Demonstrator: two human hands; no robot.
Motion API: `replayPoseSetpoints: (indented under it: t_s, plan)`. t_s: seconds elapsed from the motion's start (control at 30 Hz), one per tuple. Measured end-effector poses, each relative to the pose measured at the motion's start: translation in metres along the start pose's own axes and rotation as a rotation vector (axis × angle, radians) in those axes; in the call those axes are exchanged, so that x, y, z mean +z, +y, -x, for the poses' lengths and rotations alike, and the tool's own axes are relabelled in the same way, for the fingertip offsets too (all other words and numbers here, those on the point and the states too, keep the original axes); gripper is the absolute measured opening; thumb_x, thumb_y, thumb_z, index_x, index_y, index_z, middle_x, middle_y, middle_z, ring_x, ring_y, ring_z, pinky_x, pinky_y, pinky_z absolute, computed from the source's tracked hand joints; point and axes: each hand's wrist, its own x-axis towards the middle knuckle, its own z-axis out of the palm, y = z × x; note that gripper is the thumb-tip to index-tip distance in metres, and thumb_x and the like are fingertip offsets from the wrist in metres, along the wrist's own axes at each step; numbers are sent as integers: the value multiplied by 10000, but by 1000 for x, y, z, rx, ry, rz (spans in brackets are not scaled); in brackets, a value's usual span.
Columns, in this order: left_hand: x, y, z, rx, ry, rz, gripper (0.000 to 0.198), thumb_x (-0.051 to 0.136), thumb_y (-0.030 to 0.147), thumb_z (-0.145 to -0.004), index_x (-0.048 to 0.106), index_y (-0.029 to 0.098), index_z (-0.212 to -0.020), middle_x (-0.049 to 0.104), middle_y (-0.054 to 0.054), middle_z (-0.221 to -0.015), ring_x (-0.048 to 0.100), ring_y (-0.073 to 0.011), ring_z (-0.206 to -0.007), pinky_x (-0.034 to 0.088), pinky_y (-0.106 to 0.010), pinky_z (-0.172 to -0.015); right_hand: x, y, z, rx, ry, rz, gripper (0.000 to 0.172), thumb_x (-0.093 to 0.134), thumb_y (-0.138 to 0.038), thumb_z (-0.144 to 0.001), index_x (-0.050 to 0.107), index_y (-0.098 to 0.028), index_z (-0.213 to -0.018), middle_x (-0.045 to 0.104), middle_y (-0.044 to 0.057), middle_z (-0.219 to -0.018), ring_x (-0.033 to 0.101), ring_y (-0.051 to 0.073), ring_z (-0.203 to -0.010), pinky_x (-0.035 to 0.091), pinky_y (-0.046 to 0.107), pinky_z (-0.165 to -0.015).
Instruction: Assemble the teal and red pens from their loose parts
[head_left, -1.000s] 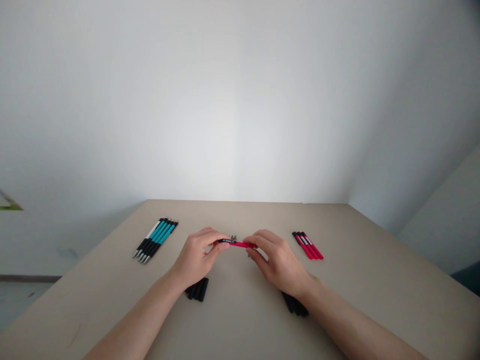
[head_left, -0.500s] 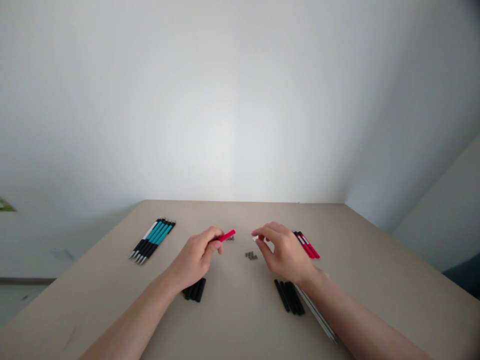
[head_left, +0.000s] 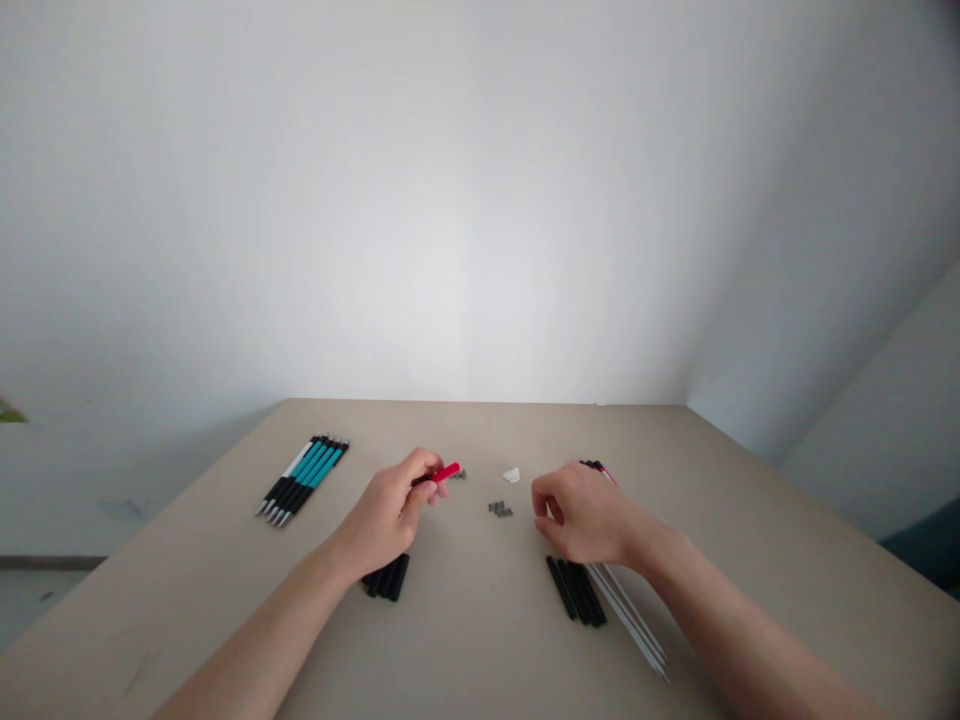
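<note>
Beige table point(head_left: 465, 650) with pens point(head_left: 304, 482), black tubes point(head_left: 585, 595)

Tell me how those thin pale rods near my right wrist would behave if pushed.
The pale rods look straight, so probably fairly stiff. Being so slender, they're likely light. With nothing visibly binding them, they may slide apart.

No text, label, brand, number or sign is legible. On the red and black barrel point(head_left: 447, 473) held in the left hand point(head_left: 396, 508), characters cannot be resolved at this size. On the teal and white pens point(head_left: 309, 478), any print is too small to read. The red and black barrels point(head_left: 598, 467) beyond the right hand point(head_left: 581, 513) are largely covered by it; any marking there is unreadable.
</note>
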Motion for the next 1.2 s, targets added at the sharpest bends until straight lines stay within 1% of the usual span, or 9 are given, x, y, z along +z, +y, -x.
replayPoseSetpoints:
  t_s: [0.07,0.27,0.37,0.5,0.67,0.8,0.97,1.13,1.2]
  plan:
    - [0,1,0,5,-10,-12,145,351,203,-938,495,191,-942,618,-13,-818,564,-128,-712,427,-253,-709,-2,3,4,-51,-51,3,137,556,-152,-669,680,-201,-699,690,20,-663,602,156,-600,328,232,-527]
    - [1,-3,1,7,-24,-53,164,343,197,-936,506,196,-956,614,-3,-804,547,-126,-695,410,-238,-679,-7,13,9,-44,-127,27,184,554,-104,-598,698,-196,-664,699,43,-649,611,179,-598,346,243,-529]
    - [2,-6,2,0,-38,-64,161,354,195,-932,510,197,-971,618,-2,-806,542,-126,-679,400,-237,-661,-10,18,11,4,-180,42,202,552,-102,-577,719,-185,-653,707,72,-645,620,194,-586,342,245,-509]
    - [3,-7,2,0,-49,-77,156,360,179,-924,510,197,-961,623,-1,-804,537,-127,-668,390,-239,-656,-7,26,15,95,-241,94,204,544,-109,-553,731,-162,-614,703,114,-618,622,209,-557,304,250,-472]
    - [2,-4,1,-13,-52,-75,130,376,163,-908,499,195,-936,628,-3,-805,542,-131,-682,393,-242,-663,0,33,19,136,-303,77,193,534,-114,-548,719,-152,-588,695,119,-594,601,199,-510,261,247,-430]
    - [1,-3,2,-24,-51,-76,124,385,160,-902,498,193,-940,636,-10,-822,551,-136,-696,399,-244,-663,2,29,19,124,-296,65,185,529,-105,-556,708,-148,-571,689,119,-581,585,190,-496,242,247,-421]
    - [1,-3,3,-17,-50,-83,120,396,160,-901,502,196,-943,640,-13,-834,557,-138,-704,409,-247,-664,1,21,17,142,-241,80,156,540,-106,-569,690,-137,-544,676,120,-565,571,177,-488,226,249,-426]
    - [2,-4,2,-5,-12,-30,108,396,176,-914,498,195,-942,649,-36,-865,615,-158,-825,455,-267,-753,1,19,15,109,-220,54,127,559,-137,-591,650,-139,-502,641,81,-526,520,137,-458,199,250,-426]
    - [2,-4,1,-2,-4,-22,100,400,181,-914,496,196,-937,652,-42,-870,626,-162,-843,464,-273,-765,2,19,14,112,-215,59,120,582,-164,-600,638,-141,-497,632,72,-528,512,134,-462,196,249,-434]
